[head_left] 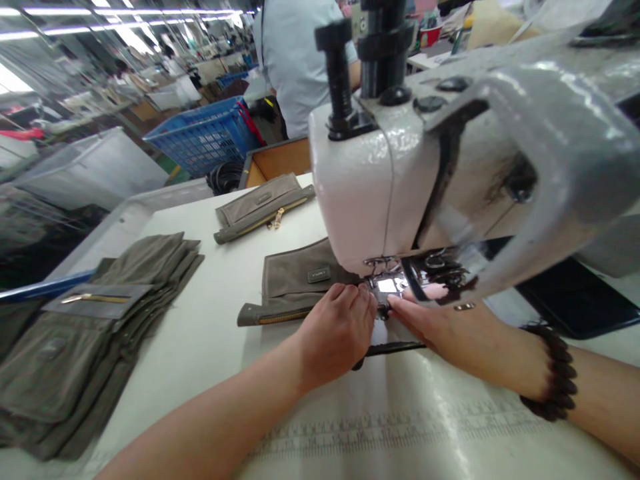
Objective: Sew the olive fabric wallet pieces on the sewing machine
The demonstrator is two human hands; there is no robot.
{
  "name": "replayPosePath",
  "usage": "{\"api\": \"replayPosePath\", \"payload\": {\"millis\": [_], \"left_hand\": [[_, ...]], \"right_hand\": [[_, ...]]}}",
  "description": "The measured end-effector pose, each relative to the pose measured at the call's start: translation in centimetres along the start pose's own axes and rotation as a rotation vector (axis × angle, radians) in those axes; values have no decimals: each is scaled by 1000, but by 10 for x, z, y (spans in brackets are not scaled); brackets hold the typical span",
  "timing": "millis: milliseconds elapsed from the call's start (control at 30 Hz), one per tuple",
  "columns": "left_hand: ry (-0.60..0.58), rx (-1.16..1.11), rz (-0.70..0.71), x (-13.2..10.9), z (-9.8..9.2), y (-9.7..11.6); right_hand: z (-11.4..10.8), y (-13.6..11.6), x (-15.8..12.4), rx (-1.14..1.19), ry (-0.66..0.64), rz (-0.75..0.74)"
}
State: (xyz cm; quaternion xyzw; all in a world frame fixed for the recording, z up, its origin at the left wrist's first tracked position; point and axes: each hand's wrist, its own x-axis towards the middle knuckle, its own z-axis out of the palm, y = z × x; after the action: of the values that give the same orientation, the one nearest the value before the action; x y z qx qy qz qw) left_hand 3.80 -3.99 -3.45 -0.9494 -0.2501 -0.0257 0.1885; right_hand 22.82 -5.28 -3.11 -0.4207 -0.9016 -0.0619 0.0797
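Note:
A sewing machine (360, 180) stands over an olive fabric panel (293, 273) that bears a small dark label and a brass zipper (285, 316) along its near edge. My left hand (343, 327) is closed on the zipper edge, just left of the needle area, its fingertips curled down and partly hidden. To the right of the presser foot, my right hand (445, 327) lies low with fingers stretched forward against the work; the machine head hides part of them. A dark bead bracelet (553, 373) circles the right wrist.
Stacked olive fabric pieces (95, 340) lie at the left of the table. Another zippered panel (265, 207) rests farther back. A dark phone-like slab (580, 300) is at the right. Behind are a blue crate (205, 137) and a person in a light shirt (300, 63).

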Motion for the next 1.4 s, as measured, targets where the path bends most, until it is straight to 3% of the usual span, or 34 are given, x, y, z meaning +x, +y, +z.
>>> {"api": "replayPosePath", "payload": {"millis": [233,433,667,1067,1400], "left_hand": [[-24,-6,2,1,1,-3],[-16,-10,0,1,2,-3],[-81,-10,6,2,1,-2],[-67,37,5,3,4,-3],[-95,4,-6,5,3,-4]], "right_hand": [[2,1,0,-26,-16,7],[2,0,3,-53,-155,-3],[-1,-3,2,-70,-66,34],[0,-2,4,-75,-158,59],[7,2,4,-26,-70,36]]}}
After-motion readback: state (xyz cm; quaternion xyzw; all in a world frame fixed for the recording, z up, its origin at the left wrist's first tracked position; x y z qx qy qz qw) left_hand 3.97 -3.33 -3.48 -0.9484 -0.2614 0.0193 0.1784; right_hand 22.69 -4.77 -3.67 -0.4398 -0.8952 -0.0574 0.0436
